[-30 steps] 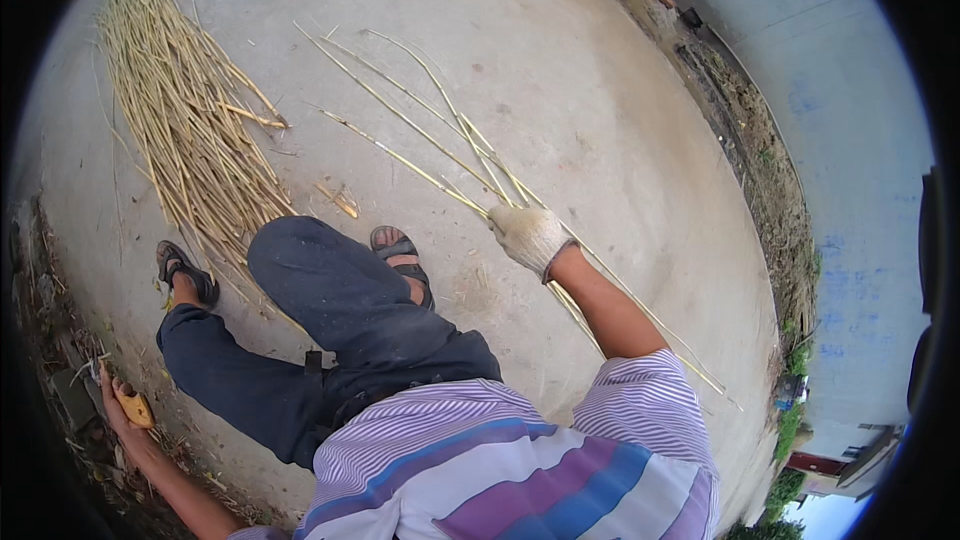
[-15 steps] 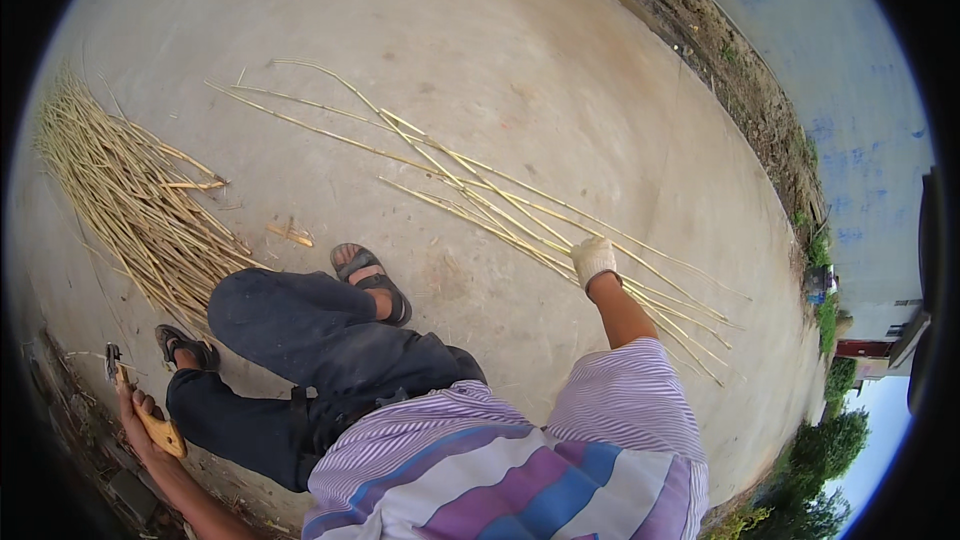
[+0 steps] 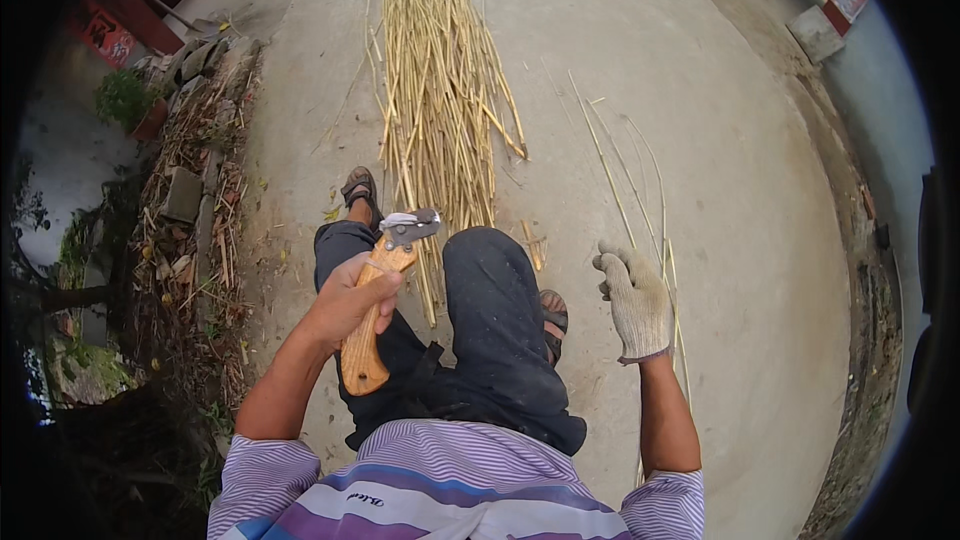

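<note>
Bare-skinned, my left hand (image 3: 350, 302) is wrapped round the wooden handle of a hand tool (image 3: 362, 365). The tool has a short, dark metal head with a pale wrapping on it, pointing away from me above my left leg. On my right hand (image 3: 640, 308) is an off-white knitted glove. Its fingers are partly bent and apart, and nothing shows in them. A few long, thin stalks (image 3: 601, 153) lie on the ground, passing behind and beside the gloved hand. Ahead of my knees lies a large bundle of yellowish stalks (image 3: 440, 90).
Short broken pieces of stalk (image 3: 534, 245) lie by my right foot. Along the left runs a strip of rubble and dry litter (image 3: 200, 240), with a potted plant (image 3: 135, 105) farther off. A pale wall (image 3: 890, 140) borders the concrete ground on the right.
My view has turned toward the big bundle, which now lies straight ahead. The gloved right hand has let go of the thin stalks. My left hand has brought the tool up in front of me.
</note>
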`<state>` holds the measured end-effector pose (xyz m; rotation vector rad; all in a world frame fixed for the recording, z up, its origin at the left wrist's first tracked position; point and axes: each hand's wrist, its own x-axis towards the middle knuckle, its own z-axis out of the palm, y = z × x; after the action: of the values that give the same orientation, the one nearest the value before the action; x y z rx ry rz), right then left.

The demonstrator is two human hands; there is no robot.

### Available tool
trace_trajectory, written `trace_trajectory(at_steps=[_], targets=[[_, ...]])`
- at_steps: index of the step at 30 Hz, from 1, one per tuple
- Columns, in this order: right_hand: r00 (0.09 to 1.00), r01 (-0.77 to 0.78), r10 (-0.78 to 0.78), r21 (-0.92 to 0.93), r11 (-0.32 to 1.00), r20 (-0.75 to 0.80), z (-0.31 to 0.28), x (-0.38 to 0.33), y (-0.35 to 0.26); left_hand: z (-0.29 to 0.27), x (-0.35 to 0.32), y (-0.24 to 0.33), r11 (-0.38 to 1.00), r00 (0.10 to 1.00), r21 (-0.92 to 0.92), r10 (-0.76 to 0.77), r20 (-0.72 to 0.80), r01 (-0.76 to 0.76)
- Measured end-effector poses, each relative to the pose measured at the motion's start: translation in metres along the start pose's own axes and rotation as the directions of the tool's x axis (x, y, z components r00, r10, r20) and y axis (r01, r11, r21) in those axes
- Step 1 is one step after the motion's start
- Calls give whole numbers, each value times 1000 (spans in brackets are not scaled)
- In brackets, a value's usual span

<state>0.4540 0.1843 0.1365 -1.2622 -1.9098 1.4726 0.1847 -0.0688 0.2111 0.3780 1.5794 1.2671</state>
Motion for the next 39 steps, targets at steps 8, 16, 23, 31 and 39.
trace_trajectory(at_steps=[8, 16, 23, 31, 39], targets=[[612, -39, 47, -30, 999, 789, 182, 22, -145, -32, -67, -39, 996, 988, 62, -66, 141, 58], [585, -132, 107, -36, 991, 804, 236, 4, -149, -72, -89, -68, 982, 997, 187, -25, 70, 12], [571, -28, 77, -75, 997, 817, 260, -9, -193, -111, -113, -50, 948, 990, 291, -138, 15, 127], [819, -124, -27, 224, 967, 573, 242, 73, -188, -117, -143, -103, 934, 939, 242, -306, 156, 264], [743, 16, -8, -6, 1000, 669, 335, 105, -190, -122, -170, -109, 973, 982, -140, -186, -18, 182]])
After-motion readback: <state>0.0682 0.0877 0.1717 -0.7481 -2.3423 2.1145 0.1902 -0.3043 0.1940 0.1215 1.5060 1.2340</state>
